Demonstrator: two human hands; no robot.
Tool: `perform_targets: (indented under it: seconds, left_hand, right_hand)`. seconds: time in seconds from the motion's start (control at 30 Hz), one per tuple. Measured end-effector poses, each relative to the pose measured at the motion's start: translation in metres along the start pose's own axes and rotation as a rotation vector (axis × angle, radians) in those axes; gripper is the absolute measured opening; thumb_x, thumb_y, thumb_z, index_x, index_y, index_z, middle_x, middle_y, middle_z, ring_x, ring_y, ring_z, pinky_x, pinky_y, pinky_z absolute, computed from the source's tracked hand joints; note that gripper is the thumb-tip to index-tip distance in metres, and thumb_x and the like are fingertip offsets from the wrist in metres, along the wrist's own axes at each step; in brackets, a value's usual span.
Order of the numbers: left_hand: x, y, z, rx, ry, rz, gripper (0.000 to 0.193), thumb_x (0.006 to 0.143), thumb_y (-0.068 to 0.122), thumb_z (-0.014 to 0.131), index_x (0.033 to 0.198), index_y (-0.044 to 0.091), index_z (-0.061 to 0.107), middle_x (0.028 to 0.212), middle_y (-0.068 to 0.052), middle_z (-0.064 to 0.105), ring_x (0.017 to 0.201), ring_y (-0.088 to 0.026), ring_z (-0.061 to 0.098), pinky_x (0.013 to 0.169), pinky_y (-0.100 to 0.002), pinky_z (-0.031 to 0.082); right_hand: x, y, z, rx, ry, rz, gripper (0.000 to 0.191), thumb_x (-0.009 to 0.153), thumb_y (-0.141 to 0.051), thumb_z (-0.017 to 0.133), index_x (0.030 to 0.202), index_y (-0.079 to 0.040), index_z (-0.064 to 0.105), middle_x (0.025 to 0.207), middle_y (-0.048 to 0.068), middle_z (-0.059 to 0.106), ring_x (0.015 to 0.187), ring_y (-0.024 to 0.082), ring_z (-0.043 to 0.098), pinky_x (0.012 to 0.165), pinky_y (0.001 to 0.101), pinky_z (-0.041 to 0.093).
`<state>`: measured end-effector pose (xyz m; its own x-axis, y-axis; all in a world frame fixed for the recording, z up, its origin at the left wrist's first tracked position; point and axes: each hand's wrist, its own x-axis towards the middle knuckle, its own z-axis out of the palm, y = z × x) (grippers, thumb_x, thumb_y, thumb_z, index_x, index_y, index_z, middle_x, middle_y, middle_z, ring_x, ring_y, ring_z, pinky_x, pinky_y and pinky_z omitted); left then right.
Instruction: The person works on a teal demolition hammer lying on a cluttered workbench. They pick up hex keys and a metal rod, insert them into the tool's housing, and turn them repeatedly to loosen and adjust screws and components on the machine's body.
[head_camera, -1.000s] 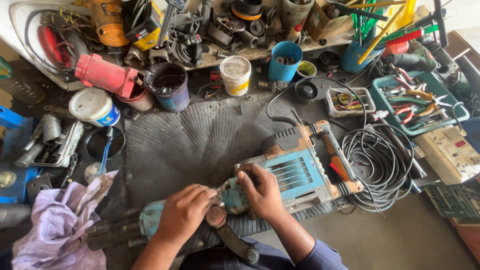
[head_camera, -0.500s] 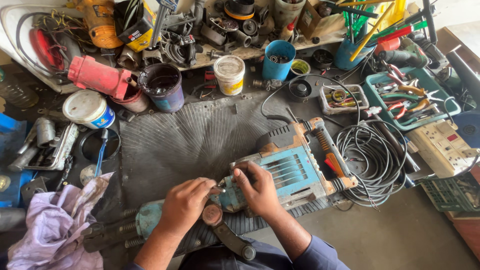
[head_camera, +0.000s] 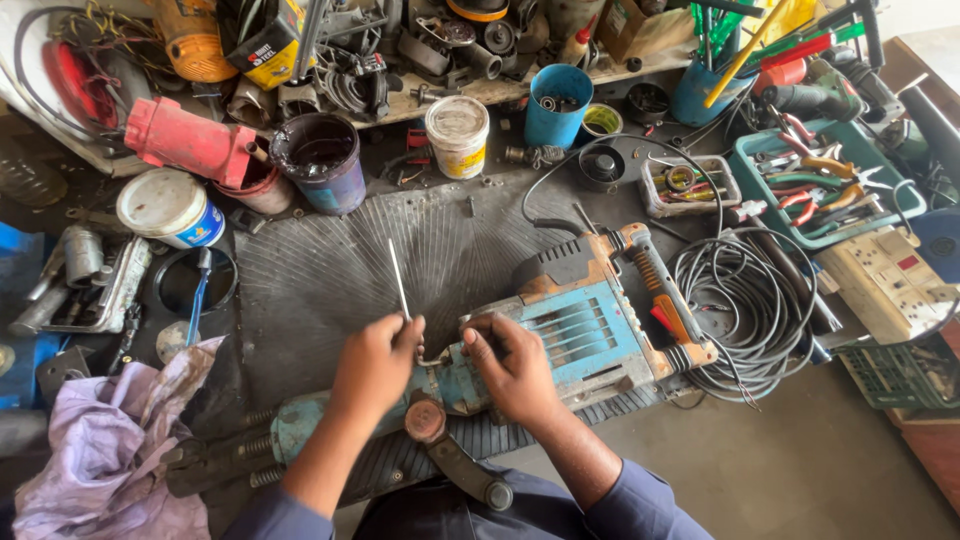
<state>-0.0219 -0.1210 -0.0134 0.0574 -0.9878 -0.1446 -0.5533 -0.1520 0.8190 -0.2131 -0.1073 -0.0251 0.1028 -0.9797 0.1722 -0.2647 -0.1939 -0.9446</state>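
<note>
head view, left hand: your left hand (head_camera: 375, 365) sat over the middle of the blue demolition hammer (head_camera: 540, 345), its grip pinched narrow around a thin metal rod (head_camera: 399, 280) that stood up and leaned away from you.
head view, right hand: your right hand (head_camera: 515, 365) lay on the hammer's body just beside the left, fingers curled onto the housing near a small bent metal piece between the two hands; i could not tell whether its grip was closed on that piece or only pressing the casing.
head view, the hammer: it lay on its side across a dark ribbed rubber mat (head_camera: 330, 260) on the tabletop, handle end with orange trigger toward your right, nose end toward your left, a black side handle (head_camera: 460, 465) pointing back at you.
head view, cable: a coil of black cable (head_camera: 745, 310) lay touching the handle end.
head view, left side: a crumpled lilac cloth (head_camera: 95, 450) lay near the nose; a white tin (head_camera: 165, 205) sat farther up.
head view, far edge: a dark purple pot (head_camera: 320, 160), a white tub (head_camera: 457, 135) and a blue cup (head_camera: 557, 105) stood in a row beyond the mat, a red motor casing (head_camera: 190, 140) beside the pot.
head view, right side: a teal tray of pliers (head_camera: 810, 185) and a cream socket strip (head_camera: 890, 280) sat well apart from your hands.
</note>
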Motion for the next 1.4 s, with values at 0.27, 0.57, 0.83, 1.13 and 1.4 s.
perform_targets:
  seconds: [0.27,0.57,0.83,1.13,1.4]
  left_hand:
    - [0.036,0.02,0.0,0.512,-0.204,-0.135,0.057,0.103,0.051,0.041,0.1,0.004,0.074,0.105,-0.023,0.074,0.103,-0.044,0.07,0.093,-0.054,0.053]
    - [0.031,0.022,-0.021,0.375,0.042,0.104,0.05,0.104,0.045,0.04,0.093,0.006,0.071,0.096,-0.019,0.075,0.095,-0.043,0.07,0.086,-0.054,0.053]
    - [0.026,0.043,-0.011,0.436,0.061,-0.055,0.051,0.105,0.045,0.041,0.102,0.006,0.074,0.103,-0.024,0.073,0.099,-0.045,0.07,0.09,-0.054,0.054]
    - [0.053,0.038,-0.005,0.569,-0.3,-0.167,0.045,0.099,0.038,0.047,0.112,0.003,0.072,0.117,-0.022,0.066,0.107,-0.041,0.064,0.091,-0.051,0.05]
    - [0.046,0.029,-0.016,-0.031,-0.578,-0.422,0.043,0.102,0.044,0.056,0.101,0.004,0.071,0.097,-0.016,0.072,0.077,-0.026,0.07,0.062,-0.039,0.051]
  right_hand:
    - [-0.006,-0.002,0.0,0.01,0.031,0.021,0.019,0.098,-0.016,0.068,0.106,0.001,0.07,0.083,0.006,0.075,0.078,0.01,0.071,0.07,0.0274,0.057]
    - [-0.009,-0.02,0.001,0.098,0.024,0.052,0.021,0.098,-0.017,0.067,0.107,0.002,0.069,0.085,0.004,0.073,0.079,0.009,0.071,0.07,0.0263,0.058]
    - [-0.007,-0.025,0.002,0.06,0.049,0.017,0.02,0.098,-0.017,0.067,0.106,0.002,0.069,0.084,0.005,0.075,0.079,0.01,0.074,0.07,0.0268,0.059]
    - [-0.008,-0.031,0.002,0.077,0.056,0.019,0.021,0.098,-0.017,0.067,0.106,0.002,0.069,0.085,0.005,0.074,0.079,0.009,0.072,0.071,0.0268,0.058]
    - [-0.011,-0.032,-0.001,0.05,0.066,0.018,0.021,0.098,-0.018,0.068,0.105,0.002,0.069,0.082,0.005,0.075,0.076,0.009,0.071,0.07,0.0267,0.057]
